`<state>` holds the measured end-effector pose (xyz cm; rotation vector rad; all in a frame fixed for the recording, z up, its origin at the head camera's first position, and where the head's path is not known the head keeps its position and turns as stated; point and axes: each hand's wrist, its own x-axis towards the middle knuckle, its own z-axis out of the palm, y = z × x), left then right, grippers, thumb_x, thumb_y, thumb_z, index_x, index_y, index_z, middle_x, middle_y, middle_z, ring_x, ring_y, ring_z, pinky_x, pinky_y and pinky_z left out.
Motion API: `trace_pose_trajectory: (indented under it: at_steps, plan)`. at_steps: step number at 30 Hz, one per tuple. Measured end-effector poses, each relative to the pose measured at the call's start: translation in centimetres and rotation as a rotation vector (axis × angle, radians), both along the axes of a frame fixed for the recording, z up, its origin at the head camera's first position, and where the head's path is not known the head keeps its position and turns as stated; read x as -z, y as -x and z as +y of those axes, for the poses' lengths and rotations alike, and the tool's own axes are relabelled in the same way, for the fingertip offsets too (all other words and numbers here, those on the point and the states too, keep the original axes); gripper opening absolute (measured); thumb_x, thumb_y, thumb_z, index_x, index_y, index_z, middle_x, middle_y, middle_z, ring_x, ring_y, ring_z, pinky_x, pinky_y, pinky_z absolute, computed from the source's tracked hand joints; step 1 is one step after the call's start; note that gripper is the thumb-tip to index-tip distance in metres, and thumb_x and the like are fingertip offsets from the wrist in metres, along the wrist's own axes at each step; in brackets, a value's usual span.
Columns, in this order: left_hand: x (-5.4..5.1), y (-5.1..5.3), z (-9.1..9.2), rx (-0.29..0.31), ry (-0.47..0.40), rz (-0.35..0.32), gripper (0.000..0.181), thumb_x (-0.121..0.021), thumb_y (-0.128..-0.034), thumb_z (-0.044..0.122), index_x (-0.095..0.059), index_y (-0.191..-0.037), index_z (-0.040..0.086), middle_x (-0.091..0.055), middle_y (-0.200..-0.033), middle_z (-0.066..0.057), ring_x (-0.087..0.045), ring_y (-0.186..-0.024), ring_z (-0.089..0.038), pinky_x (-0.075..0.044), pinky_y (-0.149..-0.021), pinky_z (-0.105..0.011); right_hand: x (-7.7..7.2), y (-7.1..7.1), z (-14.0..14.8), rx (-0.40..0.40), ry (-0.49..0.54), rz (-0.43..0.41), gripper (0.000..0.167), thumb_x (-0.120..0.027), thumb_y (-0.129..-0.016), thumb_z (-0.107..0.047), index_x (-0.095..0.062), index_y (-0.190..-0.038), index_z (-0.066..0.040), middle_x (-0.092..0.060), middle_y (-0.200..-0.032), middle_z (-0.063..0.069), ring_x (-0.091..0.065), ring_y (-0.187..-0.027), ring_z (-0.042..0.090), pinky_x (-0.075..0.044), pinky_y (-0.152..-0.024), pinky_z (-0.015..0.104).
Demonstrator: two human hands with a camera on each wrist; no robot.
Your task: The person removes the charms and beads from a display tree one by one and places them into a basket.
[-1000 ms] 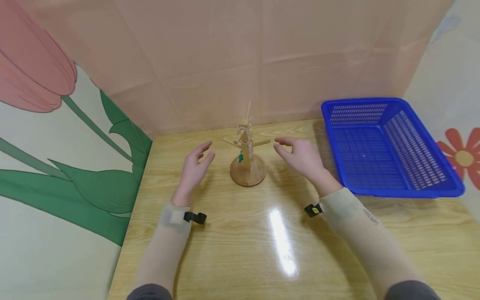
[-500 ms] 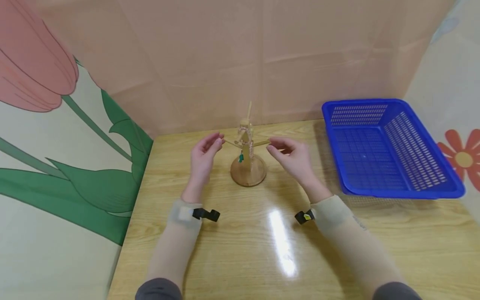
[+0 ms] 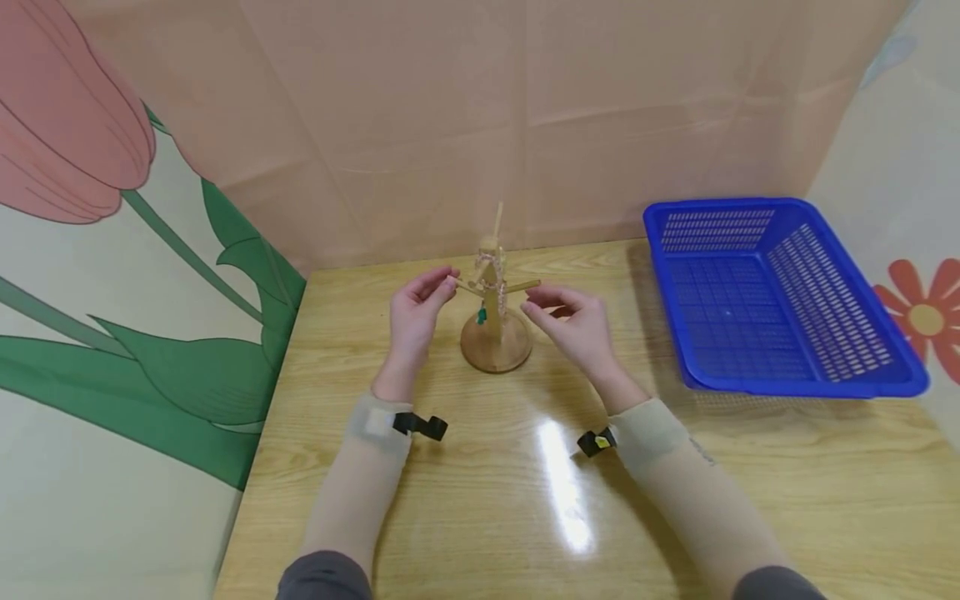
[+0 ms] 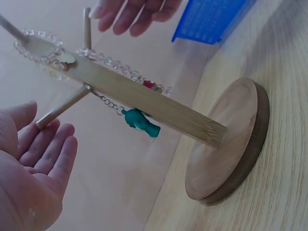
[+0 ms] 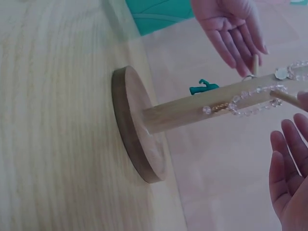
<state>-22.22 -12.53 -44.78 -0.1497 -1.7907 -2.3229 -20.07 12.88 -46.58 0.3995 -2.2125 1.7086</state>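
A wooden stand with a round base and several pegs stands upright on the table. A keychain with a green figure hangs at its left peg. A clear bead bracelet with gold links hangs on the right peg; another bead bracelet with a pale charm loops higher up. My left hand is at the left peg's tip, fingers loosely extended around it. Beside the right peg's end is my right hand, fingers relaxed; whether either hand touches its peg I cannot tell.
A blue plastic basket sits at the right on the wooden table. Behind the stand rises a pinkish cloth backdrop. A panel with a printed tulip borders the left side.
Both hands have moved inward toward the stand, from apart to the tips of its side pegs. The stand, its hanging pieces and the basket look unmoved.
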Motion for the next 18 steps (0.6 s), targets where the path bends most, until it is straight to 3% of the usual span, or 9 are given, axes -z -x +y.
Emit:
trace_pose_trajectory:
  at_steps: [8,13,16,18]
  plan:
    - [0.2,0.4,-0.1,0.025,0.018,-0.024,0.027,-0.073,-0.1015,0.000,-0.071,-0.126,-0.011,-0.077,-0.116,-0.020,-0.076,-0.098,-0.019,-0.065,-0.094,-0.036,0.4,-0.4,-0.9,-0.002,-0.018,0.000,0.017,-0.084,-0.094,-0.006,-0.082,-0.110,-0.002,-0.081,-0.105,0.012,-0.070,-0.088,0.005,-0.062,-0.073,0.028]
    - [0.4,0.5,-0.1,0.008,0.020,-0.045,0.020,-0.075,-0.1006,0.001,-0.075,-0.119,-0.006,-0.077,-0.116,-0.023,-0.078,-0.096,-0.020,-0.066,-0.092,-0.038,-1.0,-1.5,-1.6,-0.007,-0.012,0.020,0.015,-0.082,-0.094,0.000,-0.079,-0.107,0.005,-0.080,-0.103,0.018,-0.069,-0.087,-0.001,-0.062,-0.073,0.029]
    - [0.5,0.5,-0.1,-0.012,0.012,-0.047,0.022,-0.076,-0.0996,0.001,-0.074,-0.118,-0.010,-0.078,-0.114,-0.021,-0.078,-0.094,-0.020,-0.066,-0.091,-0.038,-1.9,-2.2,-1.8,-0.004,-0.012,0.034,0.014,-0.081,-0.094,0.001,-0.079,-0.106,0.006,-0.080,-0.102,0.018,-0.069,-0.087,-0.001,-0.061,-0.073,0.026]
    - [0.5,0.5,-0.1,-0.024,0.007,-0.042,0.024,-0.077,-0.0989,0.001,-0.072,-0.118,-0.013,-0.078,-0.112,-0.020,-0.078,-0.093,-0.019,-0.067,-0.090,-0.038,-1.5,-1.9,-1.8,0.007,-0.011,0.039,0.013,-0.082,-0.094,0.001,-0.080,-0.106,0.005,-0.080,-0.102,0.017,-0.069,-0.087,-0.001,-0.061,-0.072,0.025]
